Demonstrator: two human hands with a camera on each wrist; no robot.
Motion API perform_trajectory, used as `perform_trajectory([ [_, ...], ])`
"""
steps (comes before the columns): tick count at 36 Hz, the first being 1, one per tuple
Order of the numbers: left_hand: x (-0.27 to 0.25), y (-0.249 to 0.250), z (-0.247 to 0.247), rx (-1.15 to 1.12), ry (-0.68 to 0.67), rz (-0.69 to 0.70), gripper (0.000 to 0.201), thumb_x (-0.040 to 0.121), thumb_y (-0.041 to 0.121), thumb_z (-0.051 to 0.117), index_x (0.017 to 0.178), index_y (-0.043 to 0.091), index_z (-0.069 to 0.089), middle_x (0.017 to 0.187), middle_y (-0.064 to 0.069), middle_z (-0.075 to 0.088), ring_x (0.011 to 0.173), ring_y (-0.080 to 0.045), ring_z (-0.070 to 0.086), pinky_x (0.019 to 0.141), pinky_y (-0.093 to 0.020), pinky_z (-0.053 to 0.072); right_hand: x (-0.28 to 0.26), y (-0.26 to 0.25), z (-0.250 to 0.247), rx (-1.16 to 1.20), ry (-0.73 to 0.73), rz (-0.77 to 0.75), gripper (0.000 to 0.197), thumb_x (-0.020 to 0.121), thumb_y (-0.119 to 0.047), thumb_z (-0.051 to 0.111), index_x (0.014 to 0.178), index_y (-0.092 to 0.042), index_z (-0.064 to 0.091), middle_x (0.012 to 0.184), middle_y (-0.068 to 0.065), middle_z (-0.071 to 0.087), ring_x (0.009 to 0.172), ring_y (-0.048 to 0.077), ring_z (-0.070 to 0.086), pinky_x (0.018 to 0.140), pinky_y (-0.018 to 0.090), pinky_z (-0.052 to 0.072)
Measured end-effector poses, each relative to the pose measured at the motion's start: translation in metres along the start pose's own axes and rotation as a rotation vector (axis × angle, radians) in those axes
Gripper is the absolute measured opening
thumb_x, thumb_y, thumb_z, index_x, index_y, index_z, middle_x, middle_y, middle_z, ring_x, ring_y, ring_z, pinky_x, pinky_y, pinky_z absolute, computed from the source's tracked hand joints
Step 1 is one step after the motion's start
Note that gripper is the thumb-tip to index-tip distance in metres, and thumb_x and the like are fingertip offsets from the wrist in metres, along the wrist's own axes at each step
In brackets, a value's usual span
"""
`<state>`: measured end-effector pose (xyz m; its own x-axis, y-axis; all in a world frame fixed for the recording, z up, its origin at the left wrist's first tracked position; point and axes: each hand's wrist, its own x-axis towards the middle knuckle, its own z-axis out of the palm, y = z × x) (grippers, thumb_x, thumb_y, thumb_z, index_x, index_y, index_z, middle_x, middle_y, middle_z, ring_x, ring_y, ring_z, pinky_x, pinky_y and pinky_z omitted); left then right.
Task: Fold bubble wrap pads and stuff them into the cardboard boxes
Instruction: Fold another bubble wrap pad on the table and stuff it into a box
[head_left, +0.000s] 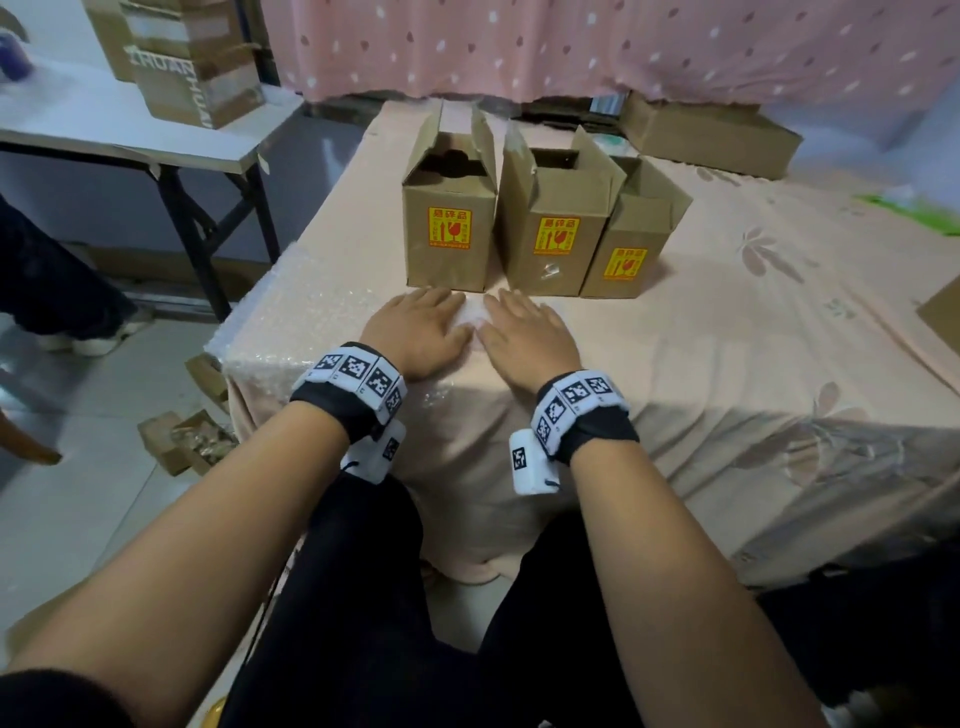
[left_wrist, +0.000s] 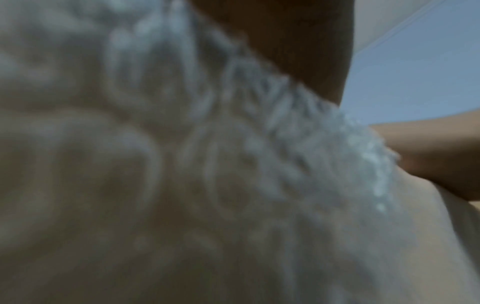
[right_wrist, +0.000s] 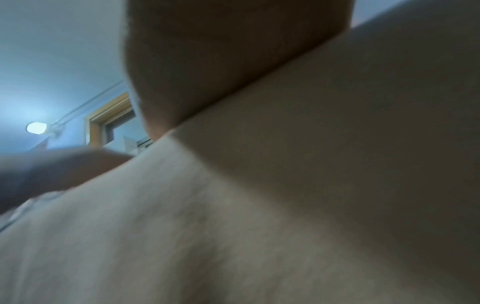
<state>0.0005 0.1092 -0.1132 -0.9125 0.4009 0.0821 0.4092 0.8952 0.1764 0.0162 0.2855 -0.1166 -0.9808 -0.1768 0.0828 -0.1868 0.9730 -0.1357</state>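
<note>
Both the left hand (head_left: 415, 332) and right hand (head_left: 530, 335) press flat, fingers straight, on the folded bubble wrap pad (head_left: 475, 318). Released, it may spring open; a shove toward 12 o'clock could topple the fragile-labelled cardboard boxes (head_left: 558, 234).

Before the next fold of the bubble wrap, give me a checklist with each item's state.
1. Left hand flat on the bubble wrap pad: ok.
2. Right hand flat on the pad beside it: ok.
3. Pad folded small enough for a box: cannot tell; the hands cover most of it.
4. Three cardboard boxes upright with top flaps open, left box, middle box, right box: ok.
5. Boxes empty inside: cannot tell; the interiors are dark.
6. More bubble wrap spread at the left table corner: ok.
</note>
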Motion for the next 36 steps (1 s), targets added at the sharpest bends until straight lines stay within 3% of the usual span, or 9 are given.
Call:
perform_trajectory([
  [5, -0.003, 0.007, 0.001, 0.006, 0.045, -0.032, 0.065, 0.101, 0.051, 0.028, 0.156, 0.018, 0.031, 0.164, -0.005, 0.029, 0.152, -0.024, 0.024, 0.121, -0.041, 0.022, -0.004, 0.019, -0.007, 0.049, -0.046, 0.144, 0.057, 0.105, -0.037, 0.016, 0.16, -0.021, 0.018, 0.168, -0.003, 0.011, 0.154, 0.014, 0.009, 0.124, 0.046, 0.008],
  [8, -0.004, 0.01, 0.003, 0.011, 0.048, -0.04, 0.065, 0.099, 0.052, 0.027, 0.155, 0.019, 0.033, 0.163, -0.005, 0.031, 0.151, -0.024, 0.025, 0.12, -0.042, 0.023, -0.006, -0.001, -0.02, -0.189, -0.039, 0.181, 0.051, 0.099, -0.026, 0.028, 0.147, -0.019, 0.044, 0.158, 0.007, 0.036, 0.146, 0.026, 0.031, 0.115, 0.051, 0.023],
  [11, -0.004, 0.009, 0.002, 0.011, 0.047, -0.016, 0.065, 0.1, 0.053, 0.024, 0.157, 0.021, 0.029, 0.164, -0.005, 0.029, 0.151, -0.024, 0.024, 0.121, -0.043, 0.022, -0.003, -0.033, -0.024, -0.282, 0.056, 0.053, 0.039, 0.093, -0.021, 0.039, 0.122, -0.018, 0.066, 0.134, 0.008, 0.058, 0.126, 0.03, 0.05, 0.103, 0.046, 0.036],
  [15, -0.004, 0.007, 0.0, 0.021, 0.044, -0.003, 0.059, 0.104, 0.049, 0.024, 0.158, 0.024, 0.027, 0.165, -0.002, 0.027, 0.152, -0.023, 0.021, 0.122, -0.043, 0.019, 0.003, -0.028, -0.003, 0.066, 0.077, -0.02, 0.051, 0.105, -0.031, 0.019, 0.15, -0.017, 0.041, 0.158, 0.001, 0.038, 0.146, 0.016, 0.03, 0.122, 0.04, 0.017],
  [21, 0.0, 0.003, 0.004, 0.011, -0.009, -0.032, 0.062, 0.104, 0.054, 0.019, 0.161, 0.027, 0.018, 0.168, 0.002, 0.017, 0.155, -0.025, 0.01, 0.125, -0.045, 0.01, -0.008, 0.023, -0.006, 0.051, -0.007, 0.132, 0.057, 0.106, -0.04, 0.017, 0.16, -0.021, 0.019, 0.168, -0.004, 0.013, 0.154, 0.014, 0.009, 0.125, 0.045, 0.006],
  [26, -0.002, 0.002, 0.003, 0.037, -0.01, -0.03, 0.064, 0.103, 0.053, 0.02, 0.16, 0.024, 0.021, 0.167, -0.001, 0.021, 0.154, -0.027, 0.017, 0.124, -0.045, 0.015, -0.008, 0.007, -0.015, -0.201, 0.062, 0.203, 0.055, 0.104, -0.034, 0.022, 0.153, -0.014, 0.035, 0.161, 0.005, 0.033, 0.15, 0.021, 0.025, 0.123, 0.05, 0.007],
  [29, -0.001, 0.003, 0.003, 0.036, 0.0, -0.019, 0.066, 0.101, 0.054, 0.017, 0.159, 0.024, 0.023, 0.166, -0.002, 0.023, 0.153, -0.028, 0.02, 0.123, -0.046, 0.016, 0.001, -0.023, -0.013, -0.141, 0.151, 0.057, 0.05, 0.102, -0.029, 0.03, 0.148, -0.014, 0.044, 0.156, 0.006, 0.042, 0.146, 0.022, 0.032, 0.122, 0.045, 0.016],
  [32, -0.001, 0.001, 0.004, 0.016, 0.0, -0.018, 0.065, 0.1, 0.053, 0.016, 0.159, 0.026, 0.022, 0.167, -0.001, 0.023, 0.153, -0.027, 0.02, 0.124, -0.046, 0.015, 0.004, -0.035, -0.002, 0.116, 0.116, -0.047, 0.047, 0.103, -0.022, 0.029, 0.147, -0.016, 0.044, 0.155, 0.004, 0.044, 0.144, 0.018, 0.036, 0.121, 0.04, 0.022],
  [36, -0.003, -0.001, 0.003, -0.003, -0.009, -0.023, 0.067, 0.099, 0.056, 0.018, 0.158, 0.025, 0.026, 0.166, 0.0, 0.025, 0.152, -0.027, 0.021, 0.123, -0.045, 0.016, 0.001, 0.0, -0.001, 0.026, 0.001, -0.023, 0.053, 0.107, -0.034, 0.02, 0.156, -0.019, 0.028, 0.166, 0.0, 0.022, 0.152, 0.017, 0.019, 0.123, 0.043, 0.014],
])
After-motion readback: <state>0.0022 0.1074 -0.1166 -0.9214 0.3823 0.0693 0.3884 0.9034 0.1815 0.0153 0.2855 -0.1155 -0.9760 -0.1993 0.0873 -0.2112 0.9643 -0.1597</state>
